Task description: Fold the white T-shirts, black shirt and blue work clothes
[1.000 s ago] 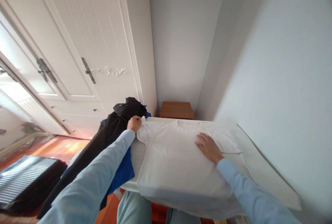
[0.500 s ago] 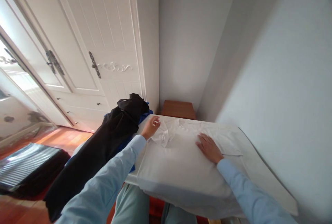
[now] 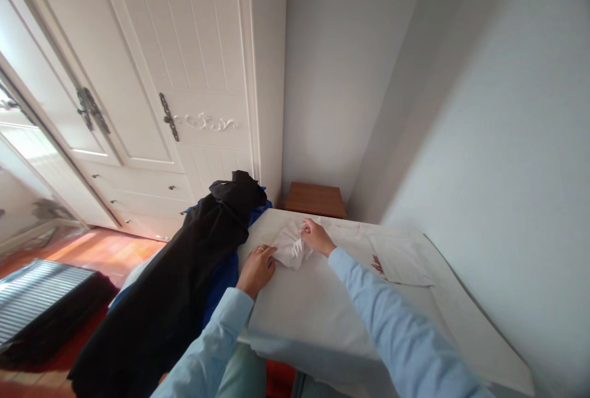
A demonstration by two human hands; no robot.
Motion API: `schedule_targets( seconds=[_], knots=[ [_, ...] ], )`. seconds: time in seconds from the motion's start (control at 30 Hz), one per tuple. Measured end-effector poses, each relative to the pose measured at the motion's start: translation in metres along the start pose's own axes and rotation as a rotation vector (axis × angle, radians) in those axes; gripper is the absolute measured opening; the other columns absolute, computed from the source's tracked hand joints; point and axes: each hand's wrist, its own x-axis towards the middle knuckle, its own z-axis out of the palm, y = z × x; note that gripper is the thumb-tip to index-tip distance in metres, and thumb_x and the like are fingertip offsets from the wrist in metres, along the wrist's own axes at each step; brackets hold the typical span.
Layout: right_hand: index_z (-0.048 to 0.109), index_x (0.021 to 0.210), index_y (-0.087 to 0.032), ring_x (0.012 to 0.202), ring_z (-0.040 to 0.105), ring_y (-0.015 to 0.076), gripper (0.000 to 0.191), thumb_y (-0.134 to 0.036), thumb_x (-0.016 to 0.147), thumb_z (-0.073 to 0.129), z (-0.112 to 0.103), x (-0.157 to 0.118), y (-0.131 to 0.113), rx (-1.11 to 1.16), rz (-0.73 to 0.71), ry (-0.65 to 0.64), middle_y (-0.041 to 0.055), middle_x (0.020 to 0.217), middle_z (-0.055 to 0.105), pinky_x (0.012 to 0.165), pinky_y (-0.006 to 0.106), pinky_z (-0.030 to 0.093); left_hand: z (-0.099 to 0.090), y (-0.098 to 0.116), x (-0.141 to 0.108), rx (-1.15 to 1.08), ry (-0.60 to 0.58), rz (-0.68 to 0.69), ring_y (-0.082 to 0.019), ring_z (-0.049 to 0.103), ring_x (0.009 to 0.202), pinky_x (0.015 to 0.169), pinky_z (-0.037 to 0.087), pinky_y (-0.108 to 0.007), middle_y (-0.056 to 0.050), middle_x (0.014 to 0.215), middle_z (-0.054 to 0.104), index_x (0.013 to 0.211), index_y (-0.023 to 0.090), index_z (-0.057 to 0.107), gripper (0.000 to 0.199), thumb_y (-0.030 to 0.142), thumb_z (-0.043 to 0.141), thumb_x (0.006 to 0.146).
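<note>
A white garment (image 3: 318, 300) lies spread over the white table (image 3: 483, 336), its front part hanging over the near edge. A red mark shows on it at the right, beside a flat folded-looking panel. My left hand (image 3: 258, 270) rests at the garment's left edge, its fingers closed at the cloth. Farther forward, my right hand (image 3: 317, 236) has its fingers bent together on the bunched, wrinkled part of the white cloth near the table's far side.
Black cloth (image 3: 184, 269) over blue cloth (image 3: 222, 284) lies left of the table. Behind stand a brown wooden stool or small table (image 3: 316, 199) and a white wardrobe (image 3: 207, 48). A grey wall borders the right. A dark ridged object (image 3: 46, 306) is on the floor at left.
My right hand has moved left and forward to the bunched cloth, uncovering the red mark. My left hand has come back toward me along the garment's left edge.
</note>
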Motion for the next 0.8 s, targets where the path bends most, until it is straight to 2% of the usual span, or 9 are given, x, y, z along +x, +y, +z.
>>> schedule_targets(
  seconds=[0.1,0.23,0.4,0.5,0.6,0.73,0.8],
  knots=[
    [0.061,0.129,-0.015,0.1,0.071,0.0263,0.046,-0.03,0.086,0.067,0.016,0.041,-0.008,-0.017,0.095,-0.02,0.0125,0.104,0.075,0.088,0.034,0.053,0.002,-0.004,0.002,-0.047,0.06,-0.073,-0.026,0.067,0.098,0.091,0.051,-0.038,-0.01,0.1,0.073,0.104,0.018,0.073,0.027,0.012,0.054,0.086],
    [0.07,0.111,-0.015,0.103,0.069,0.0284,0.043,-0.018,0.07,0.08,0.031,0.084,-0.011,-0.012,0.142,-0.033,0.0136,0.106,0.075,0.089,0.033,0.052,0.009,-0.01,-0.001,-0.146,0.182,-0.134,-0.024,0.067,0.09,0.083,0.051,-0.035,-0.007,0.092,0.072,0.092,0.019,0.073,0.019,0.016,0.054,0.088],
    [0.073,0.108,-0.017,0.1,0.071,0.0224,0.032,-0.025,0.077,0.077,0.039,0.119,-0.01,0.041,0.152,0.001,0.0096,0.107,0.075,0.09,0.03,0.052,0.016,-0.014,-0.006,-0.316,0.314,-0.128,-0.021,0.065,0.082,0.078,0.05,-0.032,-0.004,0.083,0.068,0.083,0.02,0.067,0.013,0.011,0.057,0.08],
    [0.073,0.11,-0.018,0.1,0.071,0.0219,0.033,-0.028,0.079,0.077,0.046,0.126,-0.009,0.035,0.156,0.013,0.0096,0.107,0.075,0.09,0.031,0.053,0.018,-0.015,-0.008,-0.322,0.351,-0.102,-0.022,0.065,0.09,0.084,0.051,-0.035,-0.006,0.089,0.068,0.081,0.02,0.064,0.013,0.01,0.057,0.079],
    [0.072,0.114,-0.016,0.101,0.071,0.0226,0.034,-0.031,0.083,0.074,0.05,0.124,-0.011,0.001,0.143,0.012,0.0113,0.108,0.075,0.091,0.032,0.052,0.02,-0.013,-0.01,-0.243,0.326,-0.102,-0.027,0.064,0.103,0.092,0.05,-0.041,-0.012,0.108,0.069,0.084,0.019,0.064,0.02,0.006,0.054,0.073],
    [0.066,0.125,-0.016,0.107,0.068,0.0229,0.038,-0.032,0.09,0.065,0.037,0.116,-0.017,-0.056,0.055,-0.001,0.0118,0.112,0.073,0.095,0.033,0.05,0.023,-0.007,-0.014,-0.154,0.218,0.053,-0.031,0.052,0.132,0.106,0.044,-0.047,-0.016,0.14,0.058,0.111,0.017,0.065,0.045,0.002,0.052,0.071],
    [0.065,0.126,-0.017,0.106,0.068,0.0234,0.038,-0.031,0.091,0.063,0.024,0.106,-0.017,-0.084,-0.002,-0.03,0.0118,0.112,0.073,0.095,0.034,0.05,0.023,-0.005,-0.015,-0.146,0.134,0.132,-0.031,0.046,0.139,0.11,0.04,-0.048,-0.015,0.143,0.058,0.121,0.017,0.063,0.048,0.005,0.053,0.075]
  ],
)
